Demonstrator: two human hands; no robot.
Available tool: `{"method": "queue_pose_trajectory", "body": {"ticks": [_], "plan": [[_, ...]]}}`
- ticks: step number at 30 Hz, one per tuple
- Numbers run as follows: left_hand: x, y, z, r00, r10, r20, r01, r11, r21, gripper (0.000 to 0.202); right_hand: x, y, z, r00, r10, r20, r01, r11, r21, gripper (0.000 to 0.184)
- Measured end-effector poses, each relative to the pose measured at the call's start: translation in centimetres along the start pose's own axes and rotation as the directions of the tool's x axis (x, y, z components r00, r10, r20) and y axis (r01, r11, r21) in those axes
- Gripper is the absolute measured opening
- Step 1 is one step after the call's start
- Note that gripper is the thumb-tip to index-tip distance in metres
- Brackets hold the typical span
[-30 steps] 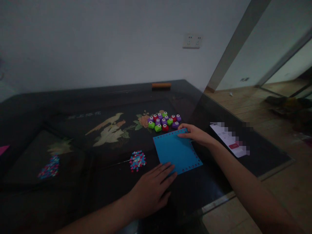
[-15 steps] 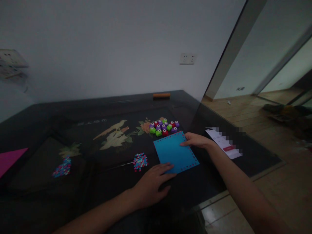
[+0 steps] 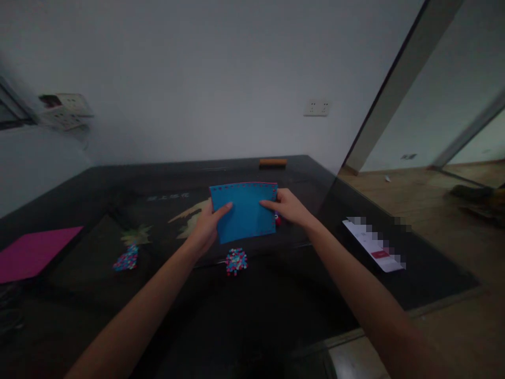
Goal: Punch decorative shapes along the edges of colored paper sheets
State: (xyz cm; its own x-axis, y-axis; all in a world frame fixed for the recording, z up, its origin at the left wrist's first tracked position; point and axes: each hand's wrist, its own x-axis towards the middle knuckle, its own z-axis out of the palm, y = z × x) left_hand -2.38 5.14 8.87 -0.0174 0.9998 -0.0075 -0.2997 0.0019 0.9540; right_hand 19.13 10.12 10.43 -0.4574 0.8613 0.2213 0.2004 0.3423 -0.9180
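Note:
A blue square sheet (image 3: 246, 213) with dark pinkish dots along its edges is held up, tilted, above the table. My left hand (image 3: 205, 225) grips its left side, thumb on the front face and fingers behind. On the right side my right hand (image 3: 291, 206) pinches the edge in the same way. Below the sheet lies a small pile of blue, pink and white bits (image 3: 236, 261). One red ball-like piece with a white top (image 3: 278, 220) peeks out by the right hand; the sheet hides the rest of that group.
A second pile of coloured bits (image 3: 127, 258) lies on the left of the dark table (image 3: 276, 305). Beyond it is a magenta sheet (image 3: 37, 252). A phone (image 3: 373, 245) rests at the right, and an orange-brown bar (image 3: 273, 162) at the back edge.
The blue sheet has been raised off the table and moved left, in front of the ball-like pieces. My left hand has shifted from its lower edge to its left side. The view has turned left.

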Motion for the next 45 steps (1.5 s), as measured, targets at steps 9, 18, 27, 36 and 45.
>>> {"method": "queue_pose_trajectory", "body": {"ticks": [9,18,27,36,45], "plan": [[2.4,0.2,-4.8,0.964,0.25,-0.093,-0.234,0.96,0.156,0.039,2.0,1.3,4.9,0.958,-0.207,-0.197,0.136,0.936,-0.324,0.018],[2.1,-0.4,-4.9,0.961,0.251,-0.117,-0.218,0.946,0.24,0.026,2.2,3.4,5.1,0.991,-0.1,-0.085,0.079,0.972,-0.221,0.019],[1.7,0.1,-4.3,0.949,0.284,-0.135,-0.216,0.901,0.376,0.03,2.2,3.8,4.9,1.0,0.001,-0.022,-0.002,1.0,-0.017,0.038],[1.6,-0.1,-4.0,0.949,0.295,-0.11,-0.237,0.899,0.367,0.026,1.9,4.1,5.7,0.999,0.022,-0.039,-0.024,0.999,-0.039,0.041],[1.5,-0.2,-3.9,0.961,0.26,-0.093,-0.21,0.906,0.367,0.027,1.7,3.5,5.8,0.994,0.1,0.044,-0.098,0.995,-0.03,0.041]]}}
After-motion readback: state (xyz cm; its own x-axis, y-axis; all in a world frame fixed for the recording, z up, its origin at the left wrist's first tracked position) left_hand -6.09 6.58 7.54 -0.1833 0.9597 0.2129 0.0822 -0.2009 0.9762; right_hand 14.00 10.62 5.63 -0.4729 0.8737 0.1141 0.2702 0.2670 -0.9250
